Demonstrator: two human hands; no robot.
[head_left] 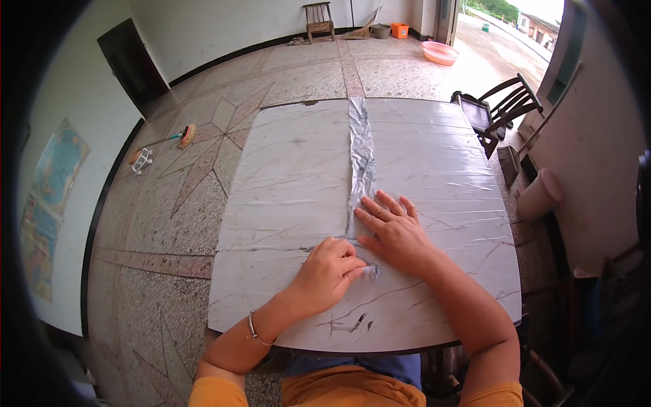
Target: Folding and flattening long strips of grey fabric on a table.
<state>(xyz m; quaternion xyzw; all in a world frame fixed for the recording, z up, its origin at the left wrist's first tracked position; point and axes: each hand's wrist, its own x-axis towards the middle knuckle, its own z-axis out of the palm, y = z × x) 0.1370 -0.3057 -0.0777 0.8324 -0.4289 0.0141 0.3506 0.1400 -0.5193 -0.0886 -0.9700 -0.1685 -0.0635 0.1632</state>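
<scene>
A crumpled silvery strip (361,146), like foil or tape, runs from the far edge of the marble-patterned table (291,176) toward its middle. My right hand (395,234) lies palm down beside the strip's near end, fingers spread and pressed on the tabletop. Closer to me, my left hand (329,275) is closed in a pinch just left of the right palm. A small grey-white crumpled bit (371,273) shows at its fingertips. Whether that bit joins the strip is hidden by the hands.
Wrinkled clear film seems to cover the tabletop. Dark marks (359,322) show near its front edge. A dark wooden chair (502,108) stands at the far right corner, with a dustpan (508,165) and a pinkish bin (540,195) nearer. A mop (163,141) lies on the left floor.
</scene>
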